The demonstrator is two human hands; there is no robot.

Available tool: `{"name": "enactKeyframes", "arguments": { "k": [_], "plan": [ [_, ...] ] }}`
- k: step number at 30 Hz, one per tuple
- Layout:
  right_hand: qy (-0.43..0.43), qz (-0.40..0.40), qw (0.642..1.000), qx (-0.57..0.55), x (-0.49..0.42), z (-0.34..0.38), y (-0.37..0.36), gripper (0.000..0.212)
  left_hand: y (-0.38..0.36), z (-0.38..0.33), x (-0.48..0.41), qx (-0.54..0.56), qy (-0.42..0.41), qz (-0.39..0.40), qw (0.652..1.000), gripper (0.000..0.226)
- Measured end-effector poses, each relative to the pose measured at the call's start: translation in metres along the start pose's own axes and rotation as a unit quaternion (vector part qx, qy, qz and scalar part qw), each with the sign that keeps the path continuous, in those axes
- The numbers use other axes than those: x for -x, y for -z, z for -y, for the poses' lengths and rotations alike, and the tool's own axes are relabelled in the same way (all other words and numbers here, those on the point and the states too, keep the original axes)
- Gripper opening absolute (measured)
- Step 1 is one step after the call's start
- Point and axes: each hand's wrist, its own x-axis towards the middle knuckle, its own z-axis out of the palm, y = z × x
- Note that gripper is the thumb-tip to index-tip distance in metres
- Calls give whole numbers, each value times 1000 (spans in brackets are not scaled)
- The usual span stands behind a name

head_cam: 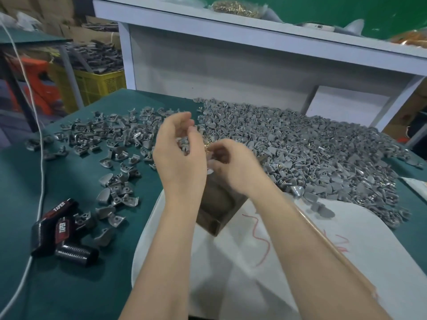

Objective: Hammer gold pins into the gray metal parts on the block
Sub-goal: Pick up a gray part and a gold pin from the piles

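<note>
Over block (217, 204) | left hand (180, 155) grip unclear | right hand (233, 165) pinches gold pins (206, 145) | packs (62, 225): TAPER

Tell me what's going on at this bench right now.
A person is working with both hands over a dark block at a green table. The right hand, fingers curled, is at some gold pins between the hands; the left hand hovers loosely curled beside it. Whether either grips anything is too blurred to tell. Gray metal parts are heaped to the right, and no hammer is in hand.
</note>
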Motion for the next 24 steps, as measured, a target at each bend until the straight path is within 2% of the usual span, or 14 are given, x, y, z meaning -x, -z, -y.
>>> {"name": "enactKeyframes", "arguments": {
  "k": [2,5,9,11,15,16,18,20,22,24],
  "plan": [
    [-33,-26,999,12,14,-10,27,16,-2,7,0,-22,42,36,998,17],
    [-50,-33,997,43,31,-26,41,22,-6,15,2,-45,77,100,991,14],
    [-23,-79,981,175,37,-38,36,10,-10,26,7,-115,85,183,973,13],
    [-31,-83,973,212,40,-37,35,11,-12,28,9,-138,83,206,965,13],
    [-22,-20,986,164,45,-26,44,16,-11,28,10,-195,73,247,947,9],
    [-17,-3,991,136,45,-23,49,16,-11,28,11,-210,71,267,938,5],
    [-39,14,999,31,44,-21,58,18,-9,28,13,-249,65,307,916,13],
    [-78,-11,995,-56,39,-24,63,25,-9,28,15,-304,46,338,890,25],
    [-103,-50,991,-61,30,-27,64,25,-9,27,16,-357,17,364,860,28],
    [-113,-75,990,-30,17,-30,60,21,-10,27,16,-388,-2,381,839,20]
  ]
}}
